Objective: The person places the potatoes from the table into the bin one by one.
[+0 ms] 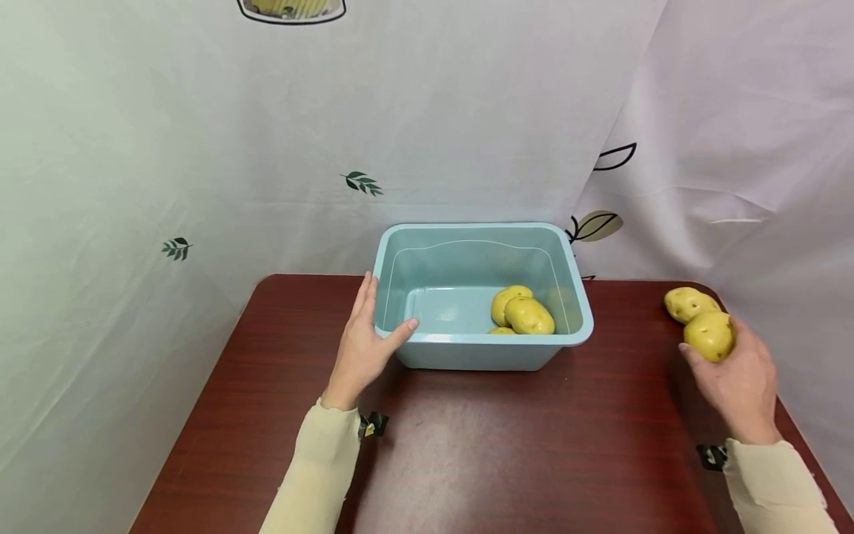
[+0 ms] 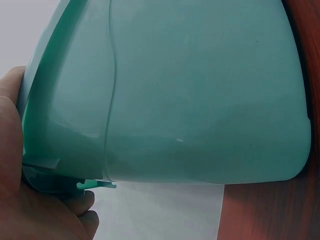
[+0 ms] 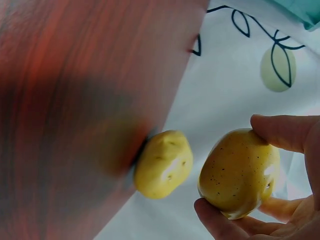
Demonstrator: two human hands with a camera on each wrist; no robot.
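Note:
My right hand point(image 1: 743, 374) pinches a yellow potato point(image 1: 710, 336) between thumb and fingers at the table's right side. Another potato point(image 1: 689, 303) lies just behind it, near the far right corner; in the right wrist view this second potato point(image 3: 164, 164) sits beside the held potato point(image 3: 240, 172). My left hand point(image 1: 365, 348) rests at the left front corner of a light blue plastic bin point(image 1: 477, 353), its fingers extended along the outside and its thumb over the rim. Inside the bin, several potatoes point(image 1: 529, 316) are heaped at the right end, one partly hidden by the front wall.
The bin stands at the far edge of a dark red-brown wooden table point(image 1: 480, 445). A pale cloth point(image 1: 480, 111) with leaf prints hangs behind and around the table. Both forearms reach in over the table from the near side.

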